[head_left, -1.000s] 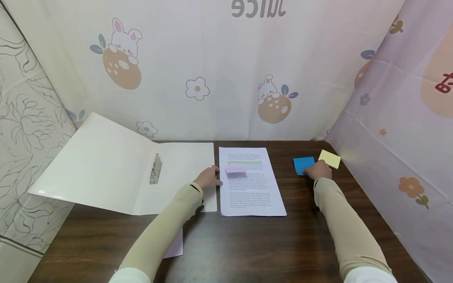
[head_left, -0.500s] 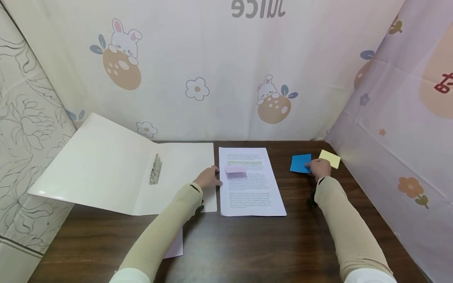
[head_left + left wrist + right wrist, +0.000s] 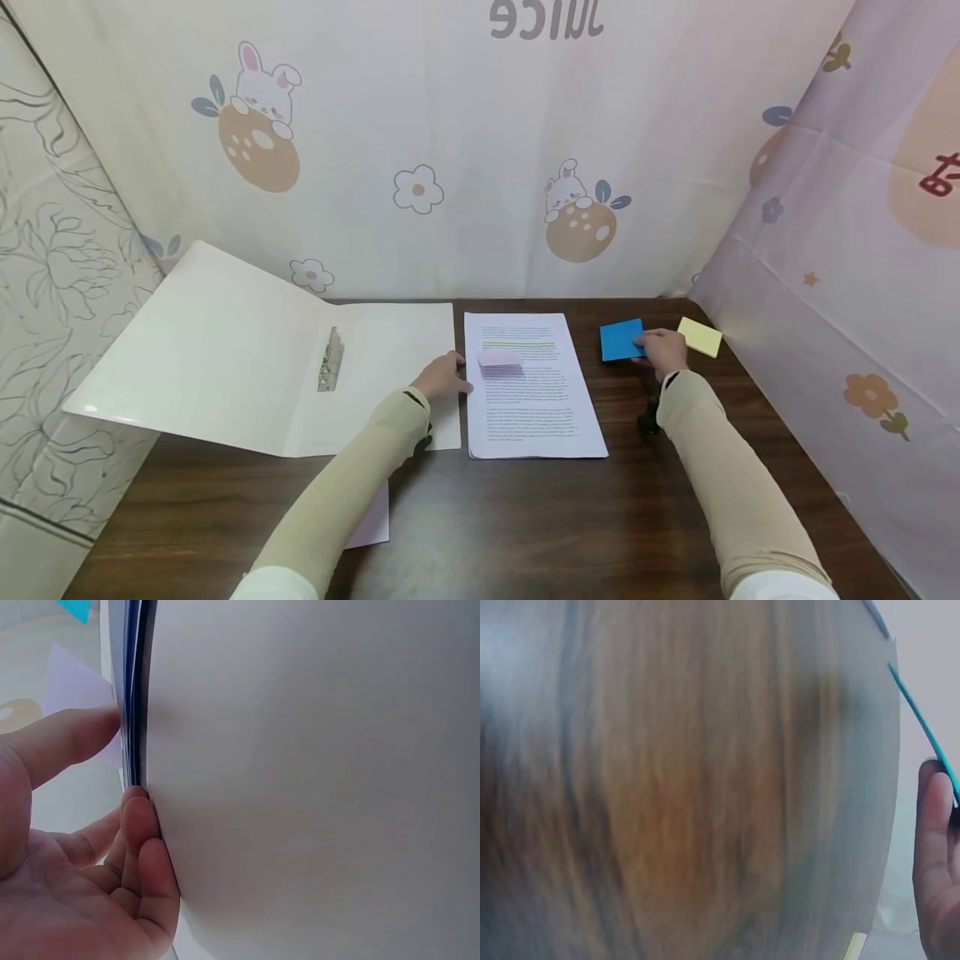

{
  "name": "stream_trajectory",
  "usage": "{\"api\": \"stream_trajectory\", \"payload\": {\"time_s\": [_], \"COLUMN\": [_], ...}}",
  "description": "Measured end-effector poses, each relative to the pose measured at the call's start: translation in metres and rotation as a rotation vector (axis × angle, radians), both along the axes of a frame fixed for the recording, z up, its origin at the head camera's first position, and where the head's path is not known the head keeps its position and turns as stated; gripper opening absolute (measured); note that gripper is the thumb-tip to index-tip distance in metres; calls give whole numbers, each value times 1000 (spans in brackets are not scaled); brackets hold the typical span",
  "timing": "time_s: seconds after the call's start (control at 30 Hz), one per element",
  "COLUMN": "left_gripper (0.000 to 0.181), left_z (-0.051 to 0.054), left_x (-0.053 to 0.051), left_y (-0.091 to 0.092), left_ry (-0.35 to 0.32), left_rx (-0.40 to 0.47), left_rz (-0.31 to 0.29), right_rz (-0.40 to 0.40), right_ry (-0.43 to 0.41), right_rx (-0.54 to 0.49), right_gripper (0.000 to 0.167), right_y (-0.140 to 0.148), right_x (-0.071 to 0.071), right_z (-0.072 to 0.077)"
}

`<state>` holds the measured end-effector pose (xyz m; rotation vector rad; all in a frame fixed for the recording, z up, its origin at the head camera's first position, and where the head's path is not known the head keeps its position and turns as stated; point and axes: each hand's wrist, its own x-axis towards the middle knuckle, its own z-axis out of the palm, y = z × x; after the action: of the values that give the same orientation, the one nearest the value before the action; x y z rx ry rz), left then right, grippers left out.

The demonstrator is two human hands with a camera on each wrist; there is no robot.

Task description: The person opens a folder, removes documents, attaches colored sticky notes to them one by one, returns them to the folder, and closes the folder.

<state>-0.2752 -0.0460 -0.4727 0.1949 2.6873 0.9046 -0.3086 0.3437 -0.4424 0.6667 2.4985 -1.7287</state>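
Pinched at its right edge, a blue sticky pad (image 3: 622, 340) is in my right hand (image 3: 664, 351), slightly tilted; the right wrist view shows the blue pad (image 3: 924, 724) edge-on at the fingers of the right hand (image 3: 939, 855). My left hand (image 3: 442, 377) touches the left edge of a printed paper stack (image 3: 536, 417), thumb and fingers spread along it. In the left wrist view the left hand (image 3: 82, 847) has its thumb and fingertips against the stack's edge. A pink note (image 3: 498, 358) stands partly raised on the top sheet, below a green highlighted line.
An open white binder (image 3: 382, 358) with a metal clip (image 3: 330, 360) lies at the left, its cover raised. A yellow pad (image 3: 700, 337) sits at the back right. A pinkish sheet (image 3: 372, 525) is partly under my left forearm. Patterned curtains (image 3: 480, 150) border the table.
My right hand has moved left, taking the blue pad away from the yellow one and lifting it. The left hand, paper stack and binder have stayed in place.
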Motion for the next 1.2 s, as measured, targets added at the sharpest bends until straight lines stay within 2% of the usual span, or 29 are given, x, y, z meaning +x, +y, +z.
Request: {"api": "stream_trajectory", "payload": {"time_s": [0.3,0.5,0.93,1.2], "left_gripper": [57,49,42,35], "left_z": [0,0,2,1], "left_x": [2,2,6,5], "left_y": [-1,-2,-3,-2], "left_ry": [-1,28,35,88], "left_rx": [43,88,128,148], "left_rz": [40,53,64,89], "right_rz": [8,11,59,87], "right_ry": [-25,-18,-2,13], "right_rx": [-78,-108,-120,-154], "right_gripper": [47,48,48,49], "right_y": [-11,-15,-38,-53], "right_x": [3,5,6,8], "right_z": [3,2,0,4]}}
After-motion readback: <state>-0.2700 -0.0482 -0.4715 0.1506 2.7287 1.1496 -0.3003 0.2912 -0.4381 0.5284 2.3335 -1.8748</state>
